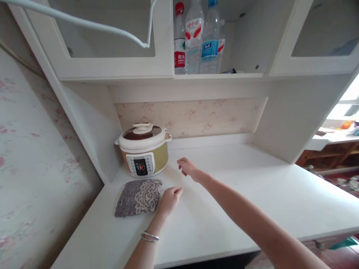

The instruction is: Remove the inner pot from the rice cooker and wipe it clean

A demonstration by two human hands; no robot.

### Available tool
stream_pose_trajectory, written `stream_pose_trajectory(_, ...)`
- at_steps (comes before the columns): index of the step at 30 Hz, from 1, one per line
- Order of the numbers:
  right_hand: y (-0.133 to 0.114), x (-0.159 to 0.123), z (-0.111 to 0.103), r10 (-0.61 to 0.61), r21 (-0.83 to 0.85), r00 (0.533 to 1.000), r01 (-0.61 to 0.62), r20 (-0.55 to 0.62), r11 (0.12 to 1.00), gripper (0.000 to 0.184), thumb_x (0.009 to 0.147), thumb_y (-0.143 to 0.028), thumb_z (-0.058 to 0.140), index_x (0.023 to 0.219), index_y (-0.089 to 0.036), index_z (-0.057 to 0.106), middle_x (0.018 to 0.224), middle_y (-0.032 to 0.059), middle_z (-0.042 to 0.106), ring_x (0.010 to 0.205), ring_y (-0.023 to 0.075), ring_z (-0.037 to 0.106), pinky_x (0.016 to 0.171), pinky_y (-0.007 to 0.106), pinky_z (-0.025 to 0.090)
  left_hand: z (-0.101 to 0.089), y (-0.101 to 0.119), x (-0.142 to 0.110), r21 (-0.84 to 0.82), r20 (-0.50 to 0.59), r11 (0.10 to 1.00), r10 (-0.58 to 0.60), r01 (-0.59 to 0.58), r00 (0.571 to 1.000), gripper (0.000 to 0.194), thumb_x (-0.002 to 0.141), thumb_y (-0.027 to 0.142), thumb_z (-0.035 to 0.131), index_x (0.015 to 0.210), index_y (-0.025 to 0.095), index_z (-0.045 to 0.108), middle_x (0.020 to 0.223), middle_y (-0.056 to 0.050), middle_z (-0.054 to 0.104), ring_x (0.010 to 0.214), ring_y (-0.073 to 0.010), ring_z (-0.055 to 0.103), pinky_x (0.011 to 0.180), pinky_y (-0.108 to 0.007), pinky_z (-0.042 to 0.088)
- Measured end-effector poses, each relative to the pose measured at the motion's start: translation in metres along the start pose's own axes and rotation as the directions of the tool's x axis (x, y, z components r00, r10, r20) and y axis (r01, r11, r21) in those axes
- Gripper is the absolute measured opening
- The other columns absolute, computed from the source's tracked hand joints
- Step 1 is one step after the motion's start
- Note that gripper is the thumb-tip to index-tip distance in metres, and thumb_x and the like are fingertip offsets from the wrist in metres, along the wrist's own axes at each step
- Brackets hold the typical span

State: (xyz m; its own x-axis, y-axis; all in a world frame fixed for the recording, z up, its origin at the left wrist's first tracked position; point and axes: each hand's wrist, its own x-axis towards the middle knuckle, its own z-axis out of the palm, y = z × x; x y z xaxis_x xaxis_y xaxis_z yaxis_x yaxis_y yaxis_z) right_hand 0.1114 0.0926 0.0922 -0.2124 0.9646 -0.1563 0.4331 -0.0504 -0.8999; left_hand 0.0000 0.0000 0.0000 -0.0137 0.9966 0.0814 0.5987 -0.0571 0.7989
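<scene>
My left hand (169,199) is closed just above the white counter, beside the right edge of a folded grey cloth (138,198) with a pale swirling pattern. Its fingers curl inward, and whatever they may hold is hidden. Farther forward, my right hand (187,166) is closed in a pinch over the counter, right of an electric pressure cooker (143,149). Anything between those fingertips is too small to make out. The cooker stands upright with its lid on, its control panel facing me, and neither hand touches it. Silver bangles (150,237) circle my left wrist.
The white counter (238,194) runs under a wall cabinet whose middle shelf (218,76) holds several plastic bottles (194,41). A white cable (98,25) hangs across the upper left. A side panel (303,116) bounds the counter's back right; flowered wallpaper (36,179) covers the left wall.
</scene>
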Motion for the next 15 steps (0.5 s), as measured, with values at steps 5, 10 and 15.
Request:
stream_pose_trajectory(5,-0.072,0.068,0.002,-0.011,0.160,0.992,0.032,-0.127,0.987,0.047,0.092,-0.053,0.027,0.124,-0.021,0.038,0.101,0.0080,0.056,0.053,0.0081,0.052,0.046,0.021,0.044,-0.001,-0.006,0.002,-0.046,-0.067,0.998,-0.040,0.037,0.997,0.039,0.087,0.044,0.039,0.057,0.020,0.043,0.053,0.003,0.047,0.054,-0.0121,0.043,0.054,-0.026,0.027)
stream_pose_trajectory(10,-0.098,0.111,0.016,-0.042,0.177,0.984,0.073,-0.170,0.982,0.050,0.090,-0.055,0.033,0.118,-0.015,0.045,0.092,0.0099,0.060,0.054,0.0107,0.053,0.048,0.024,0.045,-0.002,-0.011,0.006,-0.154,-0.163,0.984,-0.119,0.094,0.980,0.037,0.090,0.045,0.036,0.070,0.018,0.052,0.063,0.000,0.055,0.059,-0.0129,0.049,0.057,-0.025,0.035)
stream_pose_trajectory(15,-0.095,0.126,0.022,-0.094,0.141,0.971,0.128,-0.220,0.982,0.030,0.089,-0.040,0.047,0.090,-0.013,0.059,0.078,0.0090,0.062,0.054,0.0097,0.051,0.050,0.021,0.043,-0.001,-0.011,0.007,-0.453,-0.131,0.884,-0.195,0.117,0.972,0.047,0.087,0.039,0.046,0.128,0.017,0.041,0.121,-0.015,0.054,0.086,-0.0161,0.061,0.061,-0.024,0.048)
